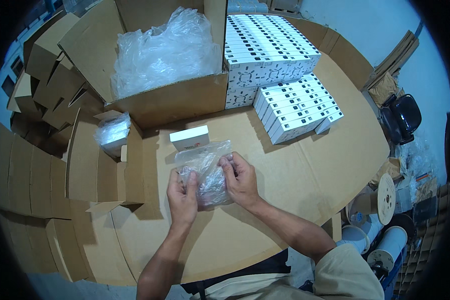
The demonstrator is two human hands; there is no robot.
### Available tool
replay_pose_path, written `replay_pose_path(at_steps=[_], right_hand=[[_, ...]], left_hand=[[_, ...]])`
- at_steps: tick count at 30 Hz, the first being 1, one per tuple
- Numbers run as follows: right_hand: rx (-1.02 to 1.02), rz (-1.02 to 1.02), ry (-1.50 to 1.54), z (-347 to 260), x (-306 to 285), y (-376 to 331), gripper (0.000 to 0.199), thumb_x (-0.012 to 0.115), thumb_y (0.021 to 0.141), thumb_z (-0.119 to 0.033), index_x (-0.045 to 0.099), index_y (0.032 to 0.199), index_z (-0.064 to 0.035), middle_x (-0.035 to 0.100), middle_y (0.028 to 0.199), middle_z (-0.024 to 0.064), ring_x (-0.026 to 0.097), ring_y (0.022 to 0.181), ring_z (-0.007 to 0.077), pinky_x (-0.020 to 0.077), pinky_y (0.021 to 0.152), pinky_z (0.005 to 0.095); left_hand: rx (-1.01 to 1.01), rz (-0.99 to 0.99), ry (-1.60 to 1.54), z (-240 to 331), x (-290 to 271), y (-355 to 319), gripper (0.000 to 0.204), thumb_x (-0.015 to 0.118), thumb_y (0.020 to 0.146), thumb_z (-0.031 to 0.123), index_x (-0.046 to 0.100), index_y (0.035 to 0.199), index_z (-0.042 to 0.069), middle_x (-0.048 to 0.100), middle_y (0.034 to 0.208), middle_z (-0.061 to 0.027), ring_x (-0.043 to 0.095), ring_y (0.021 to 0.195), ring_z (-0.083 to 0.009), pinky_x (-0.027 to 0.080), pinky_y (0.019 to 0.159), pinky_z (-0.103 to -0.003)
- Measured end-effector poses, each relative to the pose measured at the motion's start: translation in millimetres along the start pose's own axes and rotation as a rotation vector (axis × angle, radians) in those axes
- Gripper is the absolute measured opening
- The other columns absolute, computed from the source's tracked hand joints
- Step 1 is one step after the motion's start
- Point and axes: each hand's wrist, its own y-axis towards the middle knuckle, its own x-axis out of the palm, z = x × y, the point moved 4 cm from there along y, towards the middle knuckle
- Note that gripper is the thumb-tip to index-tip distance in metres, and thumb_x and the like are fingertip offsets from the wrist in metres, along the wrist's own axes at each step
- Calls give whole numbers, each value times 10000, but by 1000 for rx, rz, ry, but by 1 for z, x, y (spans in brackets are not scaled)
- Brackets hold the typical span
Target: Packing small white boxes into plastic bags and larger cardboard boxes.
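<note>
Between my two hands is a clear plastic bag (212, 187), wrinkled and shiny, held low over the cardboard-covered table. My left hand (183, 197) grips its left side, thumb on top and fingers mostly underneath. At the upper right part of the bag, my right hand (241, 179) pinches the film between thumb and fingers. Whatever the bag contains is hard to make out through the creases. Just beyond it lies a small white box (189, 138) with a little red mark on its near side.
A large carton (177, 100) full of clear plastic bags (167, 52) stands at the back. Left of my hands is an open smaller carton (107, 172) holding plastic-wrapped items (114, 132). White boxes (270, 60) are stacked at the back right. Spools (385, 199) stand beyond the table's right edge.
</note>
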Motion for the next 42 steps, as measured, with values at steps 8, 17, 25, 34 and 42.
replay_pose_path(at_steps=[8,17,25,34,42], right_hand=[[-15,55,1,0,-11,9,191,557,1048,-165,615,979,4,592,637,80,571,596,97,442,538,320],[-788,-49,-617,-48,-29,5,350,730,814,-32,704,1135,-169,668,1100,68,626,987,261,481,905,407],[-794,-68,-513,-38,-28,-2,97,745,810,-77,724,901,-101,684,986,61,609,1041,275,432,919,397],[-361,3,-161,-15,-26,2,223,579,1025,-114,654,867,23,577,748,107,599,726,241,468,619,338],[-42,-213,31,-5,-8,-5,281,531,1069,-167,637,907,36,606,760,80,591,703,126,481,646,311]], left_hand=[[125,-8,221,4,-16,13,236,500,1089,213,620,1031,18,620,841,-6,544,743,-38,453,636,-226],[64,-59,160,-5,-32,20,286,474,1099,234,616,993,9,551,809,44,449,708,-51,404,631,-234],[-85,-127,66,0,-38,28,199,503,1084,222,584,1108,42,557,738,39,485,651,-29,398,592,-215],[294,-41,1,23,-29,18,447,507,1072,363,495,1324,-7,597,1069,-74,568,921,-121,469,783,-244],[43,-46,81,10,-31,19,271,557,1071,255,634,1054,-4,624,930,-13,545,847,-73,457,760,-237]])
